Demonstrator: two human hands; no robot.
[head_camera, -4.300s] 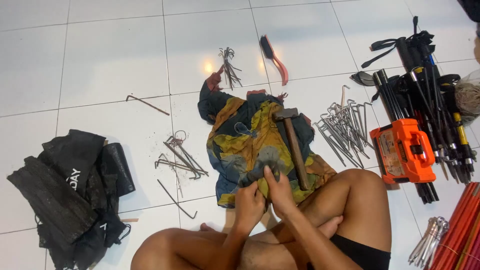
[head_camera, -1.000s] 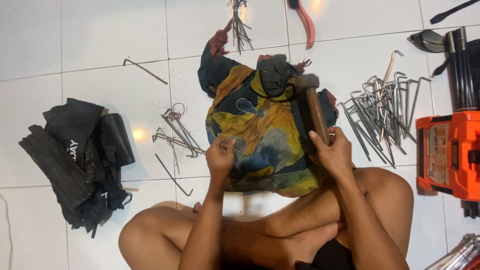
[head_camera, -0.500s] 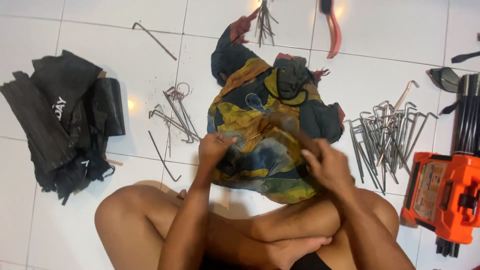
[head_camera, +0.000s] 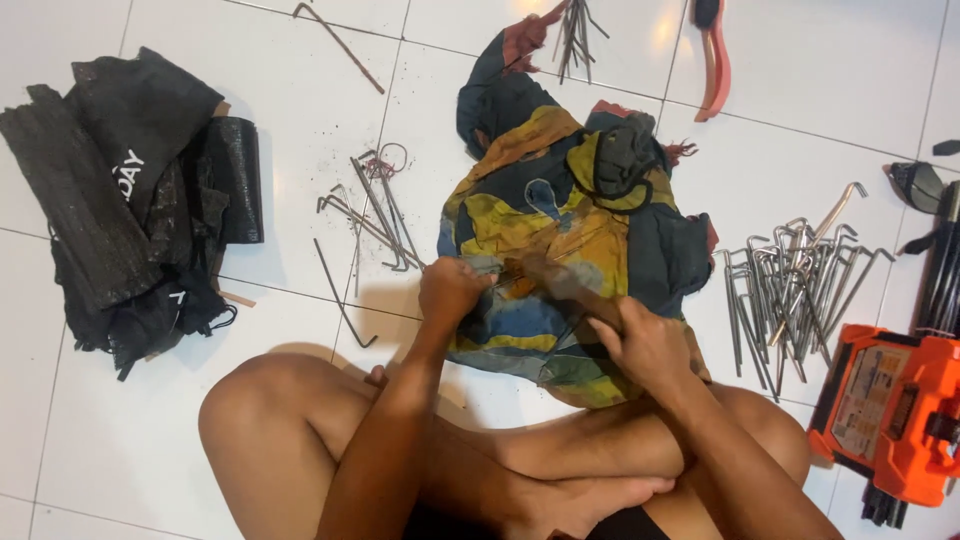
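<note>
1. We sit cross-legged on the floor (head_camera: 120, 440) with the cloth (head_camera: 560, 240) spread before us.
2. Our left hand (head_camera: 450, 292) pinches something small against the cloth's near edge; we cannot tell what.
3. Our right hand (head_camera: 645, 345) is closed around a blurred hammer handle (head_camera: 560, 285) angled over that spot.
4. Straight pegs (head_camera: 790, 290) lie heaped to the right, bent ones (head_camera: 375, 215) to the left, so we judge the work partly done.

cloth (head_camera: 560, 250): on the floor (head_camera: 150, 440), middle
bent pegs (head_camera: 370, 215): just left of cloth
bag (head_camera: 130, 200): far left
peg pile (head_camera: 790, 290): right of cloth
tool case (head_camera: 890, 410): right of pile
</note>
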